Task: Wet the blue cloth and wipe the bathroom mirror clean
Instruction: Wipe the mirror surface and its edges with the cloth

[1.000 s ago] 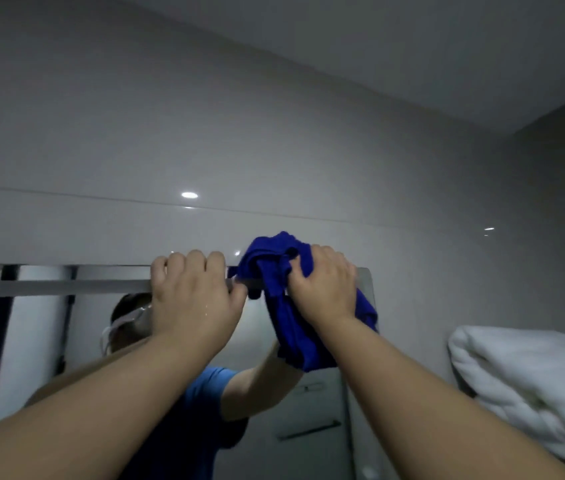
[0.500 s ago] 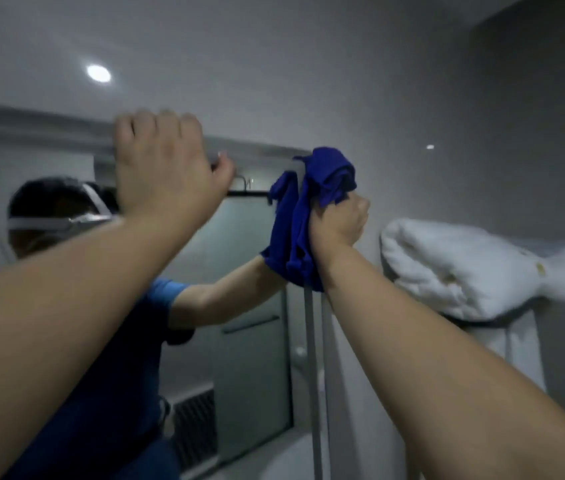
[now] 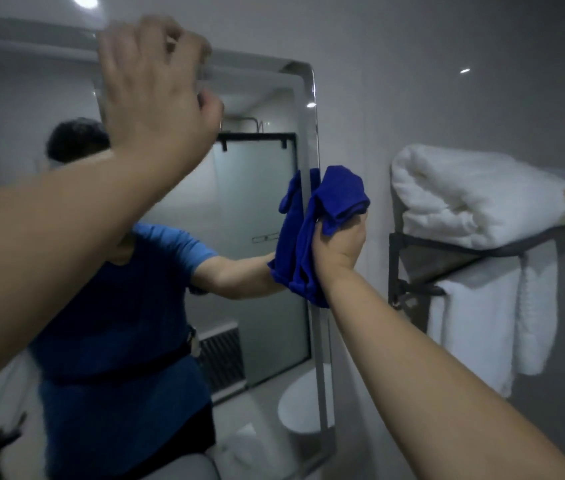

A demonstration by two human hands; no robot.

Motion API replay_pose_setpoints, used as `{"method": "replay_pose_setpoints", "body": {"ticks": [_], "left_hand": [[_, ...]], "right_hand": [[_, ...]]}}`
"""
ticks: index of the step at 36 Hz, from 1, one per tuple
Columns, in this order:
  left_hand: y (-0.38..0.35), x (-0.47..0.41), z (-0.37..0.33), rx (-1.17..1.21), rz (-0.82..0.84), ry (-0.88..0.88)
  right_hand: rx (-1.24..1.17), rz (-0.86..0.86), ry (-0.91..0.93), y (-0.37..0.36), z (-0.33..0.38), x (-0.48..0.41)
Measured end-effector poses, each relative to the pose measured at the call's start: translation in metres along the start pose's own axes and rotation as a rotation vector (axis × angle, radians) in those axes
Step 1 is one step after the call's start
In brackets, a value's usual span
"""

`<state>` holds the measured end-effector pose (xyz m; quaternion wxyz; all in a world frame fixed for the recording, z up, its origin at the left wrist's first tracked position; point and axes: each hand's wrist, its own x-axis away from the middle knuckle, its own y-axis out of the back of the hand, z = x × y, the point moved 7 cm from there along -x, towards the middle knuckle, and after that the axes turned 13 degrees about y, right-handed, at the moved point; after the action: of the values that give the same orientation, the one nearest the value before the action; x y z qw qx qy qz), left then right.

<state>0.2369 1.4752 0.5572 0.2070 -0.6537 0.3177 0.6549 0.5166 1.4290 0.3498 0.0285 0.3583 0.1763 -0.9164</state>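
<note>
Bathroom, dim light. Mirror (image 3: 303, 109) on the wall ahead, with a rounded top-right corner and a pale frame strip running down its right edge. Well apart to its right, a dark towel rack (image 3: 423, 247) is fixed to the wall. A thick folded white towel (image 3: 464, 195) lies on top of it, and a second white towel (image 3: 475, 327) hangs from the bar beneath. Ceiling lamp (image 3: 82, 0) glows at top left.

In the glass: the person's reflection in a blue short-sleeved shirt, with a frosted shower door in a dark frame behind. A slatted grille sits low down. A white rounded fixture near the bottom is too dim to name.

The left forearm cuts across the left half of the view, blocking much of the mirror and the reflected head.

Blue cloth (image 3: 329, 199): bunched, at the mirror's right edge about mid-height, against the frame strip. One fold rises above the fist and the rest hangs below the wrist. Its reflection shows just left, on the glass.

Right hand (image 3: 338, 244): fingers clenched into the cloth. The arm reaches up from the lower right, nearly straight.

Left hand (image 3: 153, 88): raised high by the mirror's top edge, back toward the camera, fingers curled, smeared by motion. Cannot tell whether it touches the frame or grips anything.

The hands are well apart, left high, right lower at the edge.
</note>
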Motion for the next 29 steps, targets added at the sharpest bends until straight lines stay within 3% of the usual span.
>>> {"method": "replay_pose_setpoints", "body": {"ticks": [2, 5, 9, 17, 23, 29], "left_hand": [[-0.007, 0.031, -0.009, 0.064, 0.098, -0.077], [-0.025, 0.097, -0.026, -0.056, 0.279, -0.189], [-0.037, 0.188, -0.038, -0.022, 0.467, -0.179], [-0.070, 0.271, -0.024, -0.178, 0.632, -0.295], [-0.079, 0.274, -0.022, -0.249, 0.581, -0.309], [-0.076, 0.277, -0.025, -0.276, 0.604, -0.283]], "right_hand": [[-0.018, 0.024, -0.006, 0.000, -0.005, 0.005], [-0.044, 0.061, 0.004, 0.000, -0.011, 0.016], [-0.063, 0.074, -0.016, 0.007, -0.031, 0.043], [0.026, 0.229, -0.069, 0.059, -0.108, 0.137], [0.290, 0.369, -0.411, 0.098, -0.165, 0.203], [0.250, 0.345, -0.917, 0.120, -0.211, 0.257]]}}
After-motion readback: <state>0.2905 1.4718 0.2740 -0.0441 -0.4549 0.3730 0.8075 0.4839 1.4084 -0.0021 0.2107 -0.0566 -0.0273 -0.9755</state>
